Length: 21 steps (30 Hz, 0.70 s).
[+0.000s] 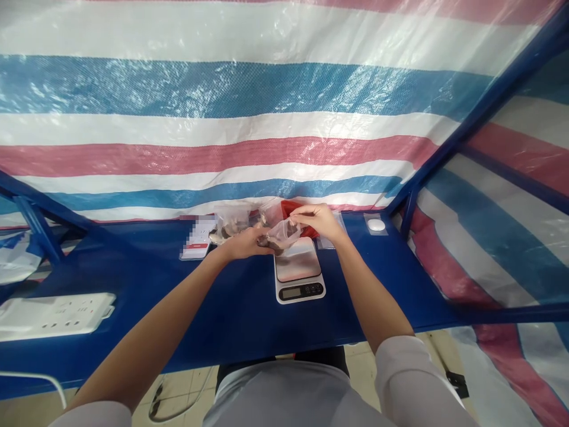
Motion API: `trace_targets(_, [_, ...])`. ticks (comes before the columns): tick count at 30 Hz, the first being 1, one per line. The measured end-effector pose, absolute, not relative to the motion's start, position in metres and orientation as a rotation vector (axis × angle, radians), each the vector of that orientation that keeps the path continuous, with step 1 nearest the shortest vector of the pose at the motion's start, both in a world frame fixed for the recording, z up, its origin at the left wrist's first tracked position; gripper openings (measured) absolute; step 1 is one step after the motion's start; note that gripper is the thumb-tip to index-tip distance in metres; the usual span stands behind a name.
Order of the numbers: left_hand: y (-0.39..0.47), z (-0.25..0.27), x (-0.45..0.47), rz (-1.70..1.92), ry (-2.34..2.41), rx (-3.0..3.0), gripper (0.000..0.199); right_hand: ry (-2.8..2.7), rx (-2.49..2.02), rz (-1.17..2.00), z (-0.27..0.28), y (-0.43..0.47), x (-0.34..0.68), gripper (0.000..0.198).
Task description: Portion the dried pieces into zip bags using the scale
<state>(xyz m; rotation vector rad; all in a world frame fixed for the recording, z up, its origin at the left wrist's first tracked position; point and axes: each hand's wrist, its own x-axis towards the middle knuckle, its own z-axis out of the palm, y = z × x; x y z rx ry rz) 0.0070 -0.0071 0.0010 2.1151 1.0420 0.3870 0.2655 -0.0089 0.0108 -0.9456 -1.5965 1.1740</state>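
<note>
My left hand [245, 244] is closed round the lower part of a clear plastic bag [284, 235] with dark brown pieces in it; their exact kind is too small to make out. At the bag's upper right edge, my right hand [320, 219] pinches the plastic between thumb and fingers. Both hands hold the bag over the back edge of a white kitchen scale [297, 267] with a steel plate and a small display. Behind my left hand lie more clear bags [235, 220] of brownish pieces. Something red [288, 207], partly hidden, sits behind the held bag.
A white card or phone-like sheet [200, 237], partly blurred, lies left of the bags. On the right rests a white oval object [376, 225] on clear plastic. A white power strip [57, 315] lies at the left of the blue table [231, 320]. Blue frame bars and striped sheeting enclose it.
</note>
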Motion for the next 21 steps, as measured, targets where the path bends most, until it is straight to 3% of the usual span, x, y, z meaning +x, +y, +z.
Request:
trace_targets(4, [-0.005, 0.005, 0.010, 0.356, 1.002, 2.100, 0.040, -1.458, -0.973, 1.163, -0.007, -0.001, 0.276, 0.030])
trace_targets(11, [-0.001, 0.012, 0.027, 0.423, 1.141, 1.989, 0.038, -1.401, -1.050, 0.963, -0.014, -0.002, 0.292, 0.034])
trace_targets(16, [0.005, 0.014, 0.035, 0.475, 1.199, 1.967, 0.036, -1.476, -1.114, 0.641, -0.002, -0.010, 0.295, 0.026])
trace_targets(21, [0.006, 0.020, 0.048, 0.441, 1.123, 1.994, 0.033, -1.743, -1.191, 0.518, -0.002, -0.001, 0.290, 0.016])
